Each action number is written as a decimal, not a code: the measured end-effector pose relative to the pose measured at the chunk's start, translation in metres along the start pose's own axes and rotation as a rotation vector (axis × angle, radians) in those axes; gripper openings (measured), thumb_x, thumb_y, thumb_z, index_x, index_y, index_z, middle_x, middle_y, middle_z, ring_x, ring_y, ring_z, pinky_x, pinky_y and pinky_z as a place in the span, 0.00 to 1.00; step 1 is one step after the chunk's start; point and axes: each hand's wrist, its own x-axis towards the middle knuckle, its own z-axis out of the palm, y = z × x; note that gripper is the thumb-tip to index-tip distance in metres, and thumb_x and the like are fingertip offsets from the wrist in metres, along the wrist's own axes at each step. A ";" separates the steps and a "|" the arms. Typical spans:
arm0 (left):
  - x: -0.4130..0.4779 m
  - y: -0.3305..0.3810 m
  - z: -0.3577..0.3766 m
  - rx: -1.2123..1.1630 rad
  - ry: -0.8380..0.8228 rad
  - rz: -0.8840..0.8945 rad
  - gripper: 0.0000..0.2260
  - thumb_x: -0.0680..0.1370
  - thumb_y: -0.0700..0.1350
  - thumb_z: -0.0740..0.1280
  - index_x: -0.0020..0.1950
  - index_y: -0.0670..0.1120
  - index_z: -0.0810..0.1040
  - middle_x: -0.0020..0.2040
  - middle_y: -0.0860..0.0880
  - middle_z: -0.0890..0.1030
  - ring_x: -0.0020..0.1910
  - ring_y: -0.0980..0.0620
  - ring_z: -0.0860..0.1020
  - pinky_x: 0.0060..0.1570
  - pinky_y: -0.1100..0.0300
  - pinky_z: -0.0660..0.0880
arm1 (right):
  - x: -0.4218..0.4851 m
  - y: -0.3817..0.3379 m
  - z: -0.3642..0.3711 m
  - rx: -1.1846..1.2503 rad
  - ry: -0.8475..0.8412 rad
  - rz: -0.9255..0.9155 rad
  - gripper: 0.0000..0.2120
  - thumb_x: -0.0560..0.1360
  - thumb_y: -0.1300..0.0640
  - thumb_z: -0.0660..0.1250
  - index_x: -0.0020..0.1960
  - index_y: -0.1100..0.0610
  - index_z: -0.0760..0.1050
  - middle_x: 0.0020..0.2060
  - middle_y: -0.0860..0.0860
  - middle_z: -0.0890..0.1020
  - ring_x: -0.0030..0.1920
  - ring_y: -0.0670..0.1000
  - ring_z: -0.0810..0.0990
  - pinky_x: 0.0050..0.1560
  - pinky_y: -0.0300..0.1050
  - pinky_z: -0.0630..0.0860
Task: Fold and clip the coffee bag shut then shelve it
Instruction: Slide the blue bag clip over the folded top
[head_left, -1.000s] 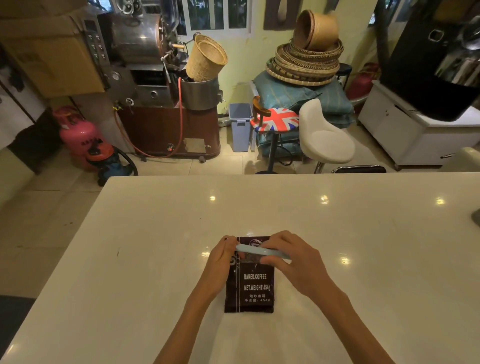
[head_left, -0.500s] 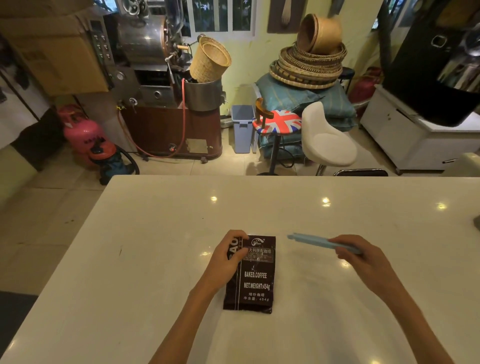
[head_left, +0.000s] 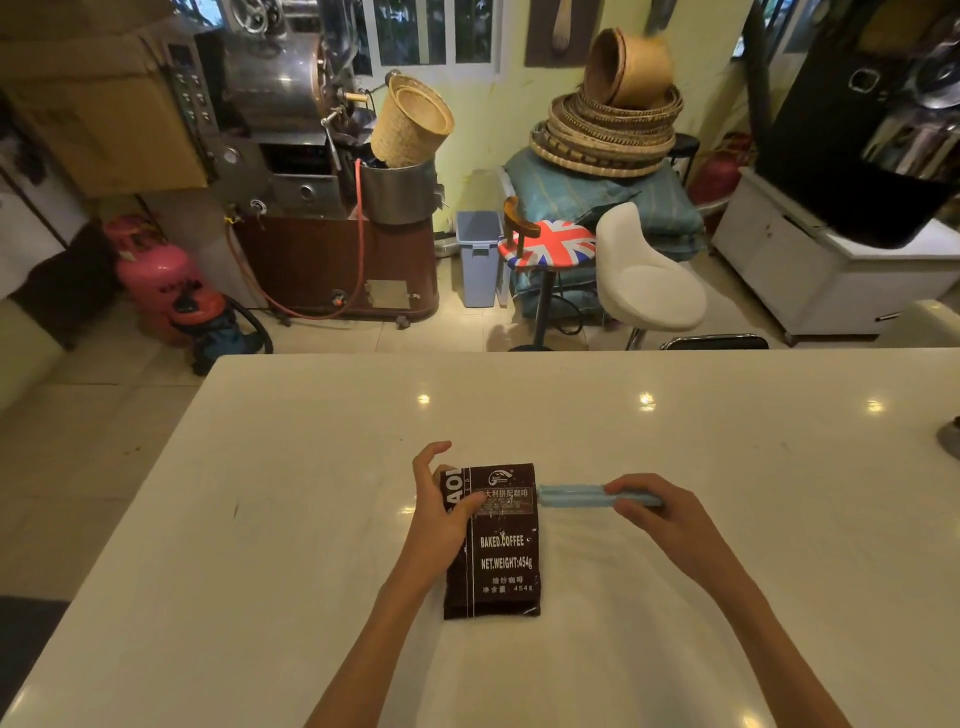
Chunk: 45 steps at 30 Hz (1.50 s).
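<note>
Left grip first: the left hand (head_left: 441, 512) rests on the upper left edge of the coffee bag (head_left: 491, 540), thumb pressed onto its face and the other fingers curled loosely above, not closed round anything; it pins the bag flat on the white table (head_left: 311, 467). The bag lies label up near the table's middle, its top end away from the person and apparently folded under, though the fold itself is hard to make out. Just beside the bag's upper right edge, the right hand (head_left: 660, 514) pinches the far end of a long pale blue sealing clip (head_left: 576, 496), whose free tip points at the bag and nearly touches it.

Judging by this, the clipping step is in hand. The next move calls for sliding or closing the clip across the folded top while the left thumb keeps the fold from springing open.

Room is generous: bare table lies on all sides of the bag, with every table edge well apart from it. No shelf is clearly in view.
</note>
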 end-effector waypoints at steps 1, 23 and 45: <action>0.000 -0.001 0.000 -0.004 -0.001 -0.005 0.30 0.77 0.32 0.69 0.63 0.65 0.64 0.51 0.40 0.77 0.44 0.49 0.85 0.39 0.54 0.83 | 0.001 -0.001 0.000 0.017 -0.005 0.005 0.10 0.75 0.65 0.71 0.47 0.50 0.85 0.46 0.47 0.86 0.44 0.47 0.82 0.45 0.36 0.77; -0.009 0.012 0.011 0.061 -0.142 0.072 0.15 0.83 0.55 0.55 0.61 0.50 0.76 0.57 0.46 0.80 0.55 0.47 0.81 0.51 0.55 0.81 | -0.005 -0.027 0.045 0.209 -0.016 0.064 0.12 0.72 0.60 0.75 0.51 0.45 0.86 0.49 0.41 0.86 0.48 0.42 0.83 0.49 0.37 0.80; -0.007 0.000 0.004 -0.047 -0.066 0.044 0.15 0.80 0.44 0.63 0.67 0.51 0.74 0.51 0.48 0.78 0.45 0.49 0.83 0.39 0.56 0.81 | -0.027 -0.015 -0.021 0.073 0.207 0.007 0.11 0.69 0.59 0.78 0.45 0.44 0.86 0.43 0.43 0.88 0.41 0.41 0.83 0.42 0.28 0.76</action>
